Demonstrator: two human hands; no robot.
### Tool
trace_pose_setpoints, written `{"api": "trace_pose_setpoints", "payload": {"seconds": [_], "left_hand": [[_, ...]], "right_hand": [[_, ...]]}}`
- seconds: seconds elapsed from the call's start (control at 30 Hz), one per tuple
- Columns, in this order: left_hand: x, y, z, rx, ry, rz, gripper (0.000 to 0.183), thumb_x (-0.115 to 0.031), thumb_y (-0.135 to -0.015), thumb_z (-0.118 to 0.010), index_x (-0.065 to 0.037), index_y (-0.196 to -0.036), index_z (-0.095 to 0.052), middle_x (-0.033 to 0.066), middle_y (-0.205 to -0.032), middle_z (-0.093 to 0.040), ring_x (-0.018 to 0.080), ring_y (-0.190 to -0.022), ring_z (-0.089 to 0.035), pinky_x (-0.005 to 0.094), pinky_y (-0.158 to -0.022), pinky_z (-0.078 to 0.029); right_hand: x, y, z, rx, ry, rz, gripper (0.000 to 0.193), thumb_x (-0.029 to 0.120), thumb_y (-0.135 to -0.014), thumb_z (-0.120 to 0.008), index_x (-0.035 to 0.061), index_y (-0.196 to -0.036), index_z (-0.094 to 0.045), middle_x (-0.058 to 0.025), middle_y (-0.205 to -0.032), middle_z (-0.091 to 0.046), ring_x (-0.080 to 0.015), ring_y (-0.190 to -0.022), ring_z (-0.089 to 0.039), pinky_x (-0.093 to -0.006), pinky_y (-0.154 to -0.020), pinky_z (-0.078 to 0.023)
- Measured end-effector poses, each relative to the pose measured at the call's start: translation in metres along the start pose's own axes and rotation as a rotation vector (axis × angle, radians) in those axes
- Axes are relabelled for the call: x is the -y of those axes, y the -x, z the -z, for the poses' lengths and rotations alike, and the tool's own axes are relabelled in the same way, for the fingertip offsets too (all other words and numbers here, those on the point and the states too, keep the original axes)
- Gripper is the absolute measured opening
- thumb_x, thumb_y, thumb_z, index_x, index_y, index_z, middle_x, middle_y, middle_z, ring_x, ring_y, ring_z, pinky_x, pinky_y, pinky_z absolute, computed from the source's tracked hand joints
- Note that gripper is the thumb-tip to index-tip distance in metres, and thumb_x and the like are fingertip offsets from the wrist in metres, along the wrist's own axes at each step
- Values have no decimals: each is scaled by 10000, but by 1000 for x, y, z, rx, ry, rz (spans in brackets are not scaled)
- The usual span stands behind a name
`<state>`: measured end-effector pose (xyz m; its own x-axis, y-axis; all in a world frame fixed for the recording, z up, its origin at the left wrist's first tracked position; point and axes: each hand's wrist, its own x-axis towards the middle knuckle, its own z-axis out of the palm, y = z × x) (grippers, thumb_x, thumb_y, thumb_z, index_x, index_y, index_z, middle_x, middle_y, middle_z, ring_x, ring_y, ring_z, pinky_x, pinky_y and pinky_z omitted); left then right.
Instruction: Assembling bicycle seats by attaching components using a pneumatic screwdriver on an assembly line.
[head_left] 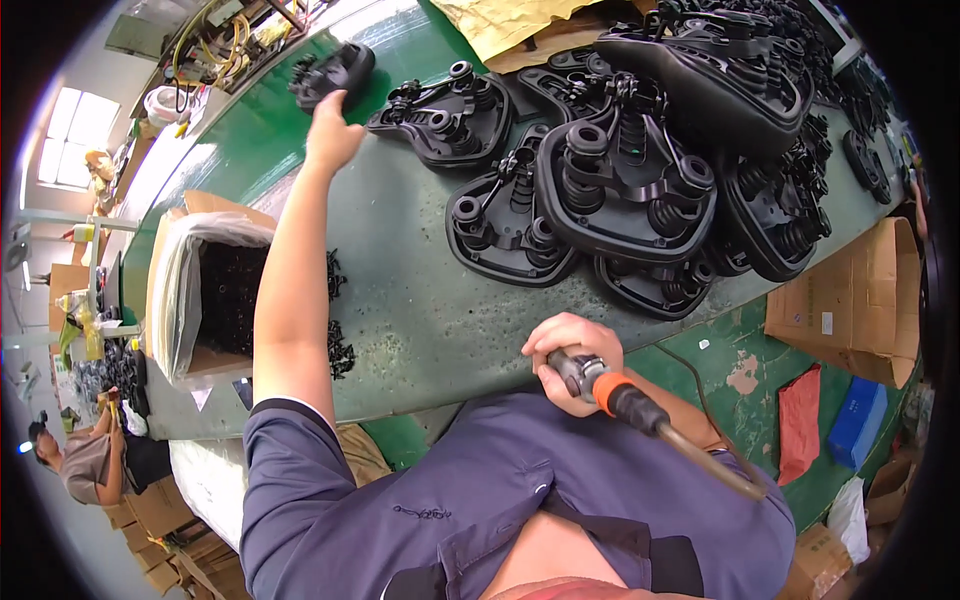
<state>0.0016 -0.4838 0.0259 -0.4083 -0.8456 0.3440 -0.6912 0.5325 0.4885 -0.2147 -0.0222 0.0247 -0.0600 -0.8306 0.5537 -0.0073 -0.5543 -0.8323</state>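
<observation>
at the near edge of the tabletop (420, 310), the right hand (572, 350) has its fingers wrapped round a power tool (625, 398), well apart from the far saddle. toward the left end, an open box (175, 290) stands beside the left forearm, and loose black parts (342, 358) lie on the forearm's other side. a pile of saddles (625, 190) fills the right half. the next saddle (455, 120) lies just right of the left hand (332, 140), its nose toward the wrist. the left hand is much the nearer to the far saddle (345, 72), which sits by the far edge, straight beyond the fingers; its long axis seems to run roughly along that edge. the fingers meet its near side; whether they grip it, i cannot tell.
</observation>
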Motion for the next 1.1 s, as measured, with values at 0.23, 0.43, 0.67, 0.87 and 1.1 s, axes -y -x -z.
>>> {"api": "trace_pose_setpoints", "payload": {"seconds": [0.23,0.43,0.67,0.87,1.1], "left_hand": [[-40,-7,-35,425,-415,-167,610,-96,-749,-691,-31,-1352,-626,210,-1446,-599,384,-1379,-545,438,-1150,-472],[-53,78,12,495,-545,-28,653,-390,-696,-816,-17,-1210,-661,205,-1171,-709,385,-1115,-683,468,-965,-560],[-104,252,44,231,-454,448,630,-462,-724,-832,15,-1077,-621,223,-1112,-691,413,-1051,-694,508,-908,-568],[-164,369,38,85,-309,549,654,-453,-758,-848,25,-1058,-517,234,-1004,-639,464,-869,-692,551,-743,-584],[-214,446,66,446,450,573,686,-301,-832,-893,29,-1305,-521,172,-1031,-652,304,-756,-718,425,-671,-582]], "right_hand": [[3,2,1,21,86,83,443,-111,-727,-660,17,-1141,-569,-185,-1004,-702,-157,-616,-669,-296,-575,-569],[11,3,3,49,51,-23,460,-131,-692,-733,53,-1091,-595,-148,-975,-727,-247,-747,-715,-343,-643,-591],[-1,7,9,129,-52,-88,411,-109,-854,-681,19,-1216,-534,-236,-1165,-643,-219,-857,-698,-367,-789,-594],[-14,0,7,38,-235,-251,374,-149,-897,-575,35,-1208,-478,-227,-1193,-626,-199,-832,-686,-352,-787,-591],[7,-22,10,60,-334,-279,399,-9,-908,-594,15,-1298,-513,-235,-1125,-629,-209,-740,-637,-420,-726,-569]]}}
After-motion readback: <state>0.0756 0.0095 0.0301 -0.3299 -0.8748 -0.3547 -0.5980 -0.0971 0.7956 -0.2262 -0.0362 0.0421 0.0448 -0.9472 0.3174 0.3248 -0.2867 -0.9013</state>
